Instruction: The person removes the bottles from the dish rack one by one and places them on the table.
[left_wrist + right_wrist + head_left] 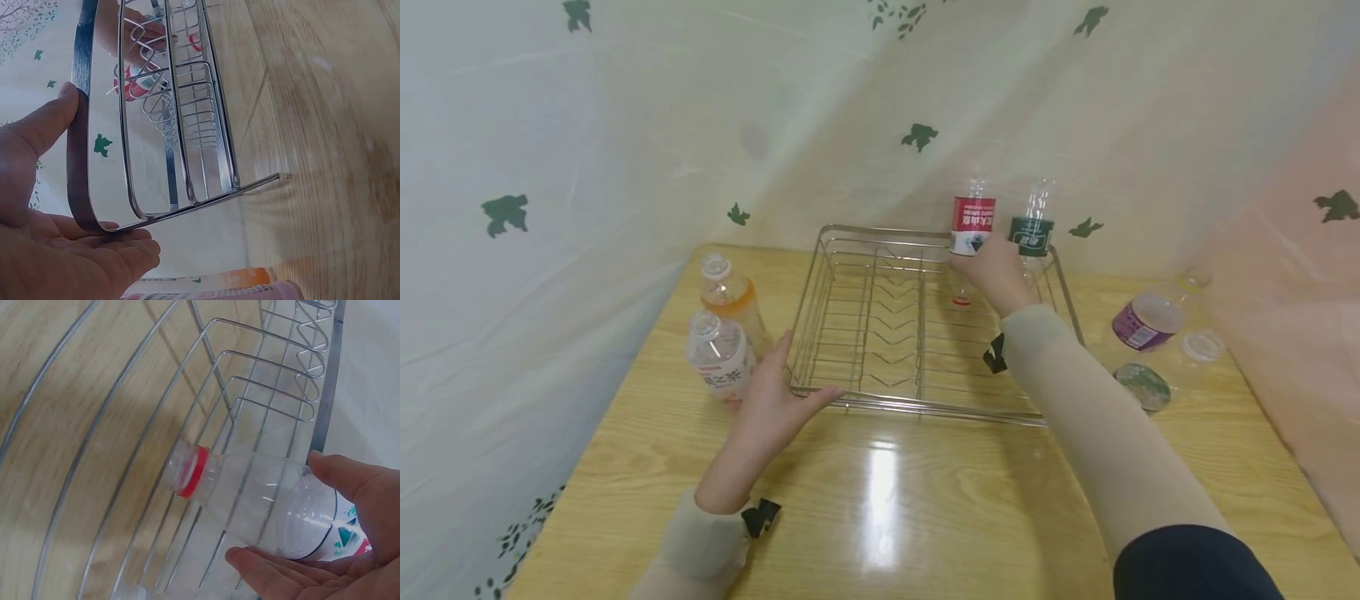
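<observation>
My right hand (996,271) holds a clear plastic bottle (973,223) with a red and white label over the right part of the wire dish rack (917,407). The bottle is upside down, its red-ringed neck low among the wires. In the right wrist view, thumb and fingers lie on either side of the bottle (250,500). A green-labelled clear bottle (1032,236) stands in the rack just right of that hand. My left hand (771,408) spreads its thumb and fingers around the rack's front left corner, touching the rim (80,156).
Left of the rack stand an orange-banded bottle (730,296) and a white-labelled bottle (718,354), the latter close to my left hand. On the right are a purple-labelled bottle (1146,321), a clear bottle (1201,348) and a green-labelled bottle (1142,386). A patterned curtain (820,125) hangs behind the table.
</observation>
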Demonstrator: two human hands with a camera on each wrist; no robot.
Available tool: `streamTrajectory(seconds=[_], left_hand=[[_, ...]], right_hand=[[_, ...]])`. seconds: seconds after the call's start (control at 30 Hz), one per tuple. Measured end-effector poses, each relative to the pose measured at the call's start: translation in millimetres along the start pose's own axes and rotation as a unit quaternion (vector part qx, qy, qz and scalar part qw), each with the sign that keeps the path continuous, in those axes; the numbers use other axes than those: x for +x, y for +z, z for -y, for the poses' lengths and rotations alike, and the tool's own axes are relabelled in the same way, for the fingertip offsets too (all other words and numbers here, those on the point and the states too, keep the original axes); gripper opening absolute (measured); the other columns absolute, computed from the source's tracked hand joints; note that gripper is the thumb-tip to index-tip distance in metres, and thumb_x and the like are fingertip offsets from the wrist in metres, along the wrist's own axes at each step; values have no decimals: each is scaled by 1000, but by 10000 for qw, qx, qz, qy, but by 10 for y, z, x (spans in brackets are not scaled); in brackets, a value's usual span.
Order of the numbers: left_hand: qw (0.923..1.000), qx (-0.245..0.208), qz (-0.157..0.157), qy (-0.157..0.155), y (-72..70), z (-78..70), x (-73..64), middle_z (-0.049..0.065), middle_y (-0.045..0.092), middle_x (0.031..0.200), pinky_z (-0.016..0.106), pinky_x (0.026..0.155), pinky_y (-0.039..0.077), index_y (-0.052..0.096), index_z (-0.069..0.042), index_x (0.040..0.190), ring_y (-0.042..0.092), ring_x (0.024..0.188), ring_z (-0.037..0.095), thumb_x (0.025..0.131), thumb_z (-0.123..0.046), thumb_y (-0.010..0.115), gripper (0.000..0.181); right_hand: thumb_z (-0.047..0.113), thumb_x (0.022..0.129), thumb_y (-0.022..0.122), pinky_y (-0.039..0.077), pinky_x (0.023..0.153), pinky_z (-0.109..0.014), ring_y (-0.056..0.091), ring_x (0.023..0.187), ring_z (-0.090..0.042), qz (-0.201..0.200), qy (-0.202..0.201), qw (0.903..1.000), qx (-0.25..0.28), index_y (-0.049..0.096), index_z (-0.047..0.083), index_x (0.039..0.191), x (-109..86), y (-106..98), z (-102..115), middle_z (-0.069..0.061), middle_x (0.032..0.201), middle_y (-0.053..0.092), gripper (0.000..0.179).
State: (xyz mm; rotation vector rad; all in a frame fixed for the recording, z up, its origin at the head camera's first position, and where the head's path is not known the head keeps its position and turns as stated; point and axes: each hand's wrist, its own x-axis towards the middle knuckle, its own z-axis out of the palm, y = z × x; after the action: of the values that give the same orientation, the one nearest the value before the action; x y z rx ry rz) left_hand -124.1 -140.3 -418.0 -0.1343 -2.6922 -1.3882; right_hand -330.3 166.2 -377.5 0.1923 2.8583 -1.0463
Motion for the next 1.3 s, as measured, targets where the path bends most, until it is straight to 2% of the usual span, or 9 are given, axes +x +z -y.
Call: streamTrajectory(seconds=[0.33,0.63,0.83,1.1,1.3], left_hand=[[9999,13,-34,106,6,23,14,22,43,153,58,112,35,31,0,157,39,139,41,79,-34,90,103],[9999,112,36,-104,10,13,15,27,36,156,60,113,32,26,4,157,34,142,44,80,-34,90,107],[9998,110,63,-142,11,19,15,27,34,156,60,114,31,25,4,158,33,142,45,80,-36,89,108],[9993,119,167,-310,8,16,3,28,31,158,62,114,29,23,5,158,30,143,46,81,-38,88,110],[9999,0,76,-113,7,6,11,25,38,155,59,114,32,28,2,157,36,141,44,81,-33,89,104]], right_hand=[[39,86,81,58,80,-46,66,93,-30,-259,-240,9991,234,55,3,122,-11,-4,-27,-14,108,63,57],[38,85,80,60,75,-44,67,88,-30,-169,-273,9990,299,57,5,115,-163,-150,89,-13,103,64,50],[36,86,79,59,80,-46,66,94,-30,-233,-363,9983,387,59,5,121,-305,-239,173,-14,110,64,51],[32,88,77,59,83,-46,69,95,-28,-350,-784,9949,528,62,7,123,-517,-334,250,-12,111,69,46],[36,88,77,59,83,-46,69,93,-27,-450,-977,9936,348,61,7,122,-715,-432,313,-10,109,69,48]])
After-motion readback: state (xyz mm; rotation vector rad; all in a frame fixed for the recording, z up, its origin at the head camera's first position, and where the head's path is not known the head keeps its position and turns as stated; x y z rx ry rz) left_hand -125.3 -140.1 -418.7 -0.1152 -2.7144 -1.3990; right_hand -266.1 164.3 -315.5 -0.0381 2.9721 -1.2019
